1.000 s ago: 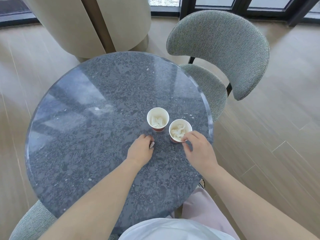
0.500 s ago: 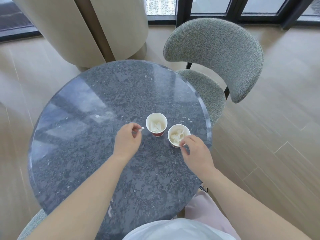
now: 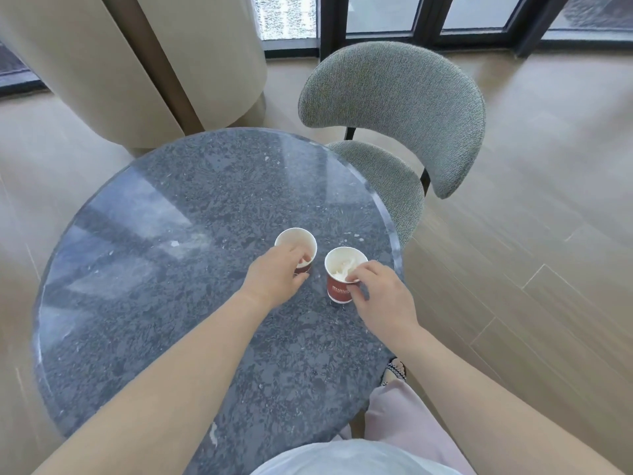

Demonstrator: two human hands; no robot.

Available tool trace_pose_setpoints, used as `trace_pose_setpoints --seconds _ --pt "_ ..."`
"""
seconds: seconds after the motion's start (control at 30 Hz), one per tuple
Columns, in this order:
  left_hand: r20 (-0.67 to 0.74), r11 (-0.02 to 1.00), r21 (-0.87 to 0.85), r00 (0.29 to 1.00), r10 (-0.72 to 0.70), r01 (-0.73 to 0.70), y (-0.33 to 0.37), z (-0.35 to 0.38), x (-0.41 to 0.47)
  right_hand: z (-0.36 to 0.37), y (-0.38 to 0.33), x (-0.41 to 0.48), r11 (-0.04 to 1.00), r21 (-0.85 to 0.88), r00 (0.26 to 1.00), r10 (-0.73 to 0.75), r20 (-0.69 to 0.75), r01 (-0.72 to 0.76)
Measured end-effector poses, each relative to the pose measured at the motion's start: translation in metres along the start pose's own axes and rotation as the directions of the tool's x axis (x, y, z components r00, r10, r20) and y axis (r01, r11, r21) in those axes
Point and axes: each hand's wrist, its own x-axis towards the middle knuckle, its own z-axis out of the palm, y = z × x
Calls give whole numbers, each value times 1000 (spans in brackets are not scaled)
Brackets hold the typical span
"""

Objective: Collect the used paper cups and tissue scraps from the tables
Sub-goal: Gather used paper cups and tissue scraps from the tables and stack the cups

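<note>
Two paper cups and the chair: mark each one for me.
Left cup (image 3: 291, 236): head view, on the white inner wall at its far rim.
Right cup (image 3: 338, 290): head view, on its red outer side.
Chair (image 3: 394, 97): head view, on the middle of the grey backrest.

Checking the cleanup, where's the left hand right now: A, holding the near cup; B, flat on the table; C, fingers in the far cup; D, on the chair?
C: the left hand has its fingers dipped over the rim of the far cup.
</note>
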Motion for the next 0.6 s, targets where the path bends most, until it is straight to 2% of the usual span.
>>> trace_pose_setpoints --seconds 0.1,0.23,0.37,0.6 --pt "35 1000 17 999 -3 3 4 -1 0 -5 1 -5 1000 16 999 9 -53 -8" --pt "3 998 -25 998 59 -59 20 -8 -4 -21 6 -16 998 55 994 22 -104 -16" --pt "-37 977 -117 984 176 -179 55 -10 -14 -46 20 -39 997 76 985 20 -174 -7" --pt "-50 905 -98 910 411 -414 133 0 -33 -90 55 -105 992 72 942 117 -314 -100"
